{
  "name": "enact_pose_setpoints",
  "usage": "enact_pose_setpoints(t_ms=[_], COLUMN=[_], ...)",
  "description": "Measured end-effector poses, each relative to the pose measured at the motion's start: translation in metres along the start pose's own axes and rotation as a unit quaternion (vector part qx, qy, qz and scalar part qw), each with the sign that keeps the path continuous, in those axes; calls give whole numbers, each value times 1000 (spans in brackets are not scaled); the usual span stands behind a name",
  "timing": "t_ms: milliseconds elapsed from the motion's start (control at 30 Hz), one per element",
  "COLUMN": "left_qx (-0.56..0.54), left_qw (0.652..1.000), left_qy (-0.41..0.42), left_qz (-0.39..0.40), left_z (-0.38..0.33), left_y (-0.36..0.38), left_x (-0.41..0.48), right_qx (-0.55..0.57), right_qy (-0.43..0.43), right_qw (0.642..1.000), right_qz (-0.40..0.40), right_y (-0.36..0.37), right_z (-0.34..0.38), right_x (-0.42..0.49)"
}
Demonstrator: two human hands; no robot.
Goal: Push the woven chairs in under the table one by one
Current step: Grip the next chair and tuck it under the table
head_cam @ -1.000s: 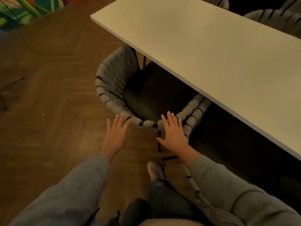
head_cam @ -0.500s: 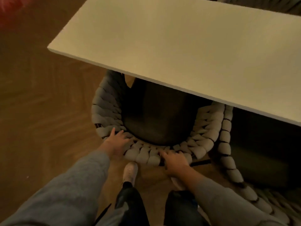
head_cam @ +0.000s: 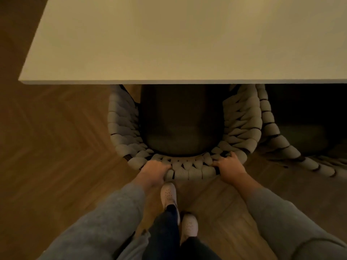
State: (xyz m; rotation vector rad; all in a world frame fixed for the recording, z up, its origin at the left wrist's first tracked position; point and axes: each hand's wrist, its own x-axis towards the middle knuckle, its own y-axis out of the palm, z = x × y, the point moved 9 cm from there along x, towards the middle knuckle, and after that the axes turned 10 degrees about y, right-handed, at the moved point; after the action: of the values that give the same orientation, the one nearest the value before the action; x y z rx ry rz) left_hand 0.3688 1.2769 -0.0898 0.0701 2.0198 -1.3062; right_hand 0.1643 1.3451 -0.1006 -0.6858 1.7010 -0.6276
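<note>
Head view, dim warm light.

Left hand [head_cam: 154,172]: fingers curled over the top rail of the pale, round-backed woven chair [head_cam: 189,170], gripping it at the left of the back curve. Knuckles up, fingertips hidden on the inner side of the rail.

Right hand [head_cam: 230,169]: fingers likewise curled over the same rail and gripping it, to the right of the back curve. The two hands are apart, with a run of rope weave between them.

Woven chair: directly ahead of both hands, back towards the person. Its dark seat cushion [head_cam: 180,124] lies beyond the hands and runs under the near edge of the pale rectangular desk [head_cam: 187,40]; the front of the seat is hidden by the desk top. Both woven side walls also pass under that edge.

Second woven chair [head_cam: 277,141]: of the same rope weave, just beside the first, to the right of the right hand. Whether the two touch, I cannot tell. Its seat area is too dark to read.

Below the hands: grey sleeves [head_cam: 105,222] on both arms, dark trousers [head_cam: 167,233] and two white perforated shoes [head_cam: 169,194] on the brown herringbone wooden floor [head_cam: 56,147]. The forward shoe is just behind the chair back, between the hands.
</note>
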Motion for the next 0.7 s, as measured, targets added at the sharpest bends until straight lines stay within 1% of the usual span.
enact_pose_setpoints(t_ms=[133,267,400,533,700], left_qx=[-6,-7,-5,-7,-12], left_qw=[1000,1000,1000,999,999], left_qy=[1,-9,-24,-42,-42], left_qz=[-19,-17,2,11,1], left_z=[-12,-25,-36,-28,2], left_y=[19,52,88,112,114], left_x=[-23,-58,-96,-125,-151], right_qx=[2,12,10,-7,-15], right_qy=[-8,-18,-40,-53,-70], right_qw=[1000,1000,999,998,997], right_qz=[-5,-8,-11,-23,-30], right_y=[16,32,47,48,26], right_z=[16,43,73,103,141], right_x=[-21,-53,-85,-104,-106])
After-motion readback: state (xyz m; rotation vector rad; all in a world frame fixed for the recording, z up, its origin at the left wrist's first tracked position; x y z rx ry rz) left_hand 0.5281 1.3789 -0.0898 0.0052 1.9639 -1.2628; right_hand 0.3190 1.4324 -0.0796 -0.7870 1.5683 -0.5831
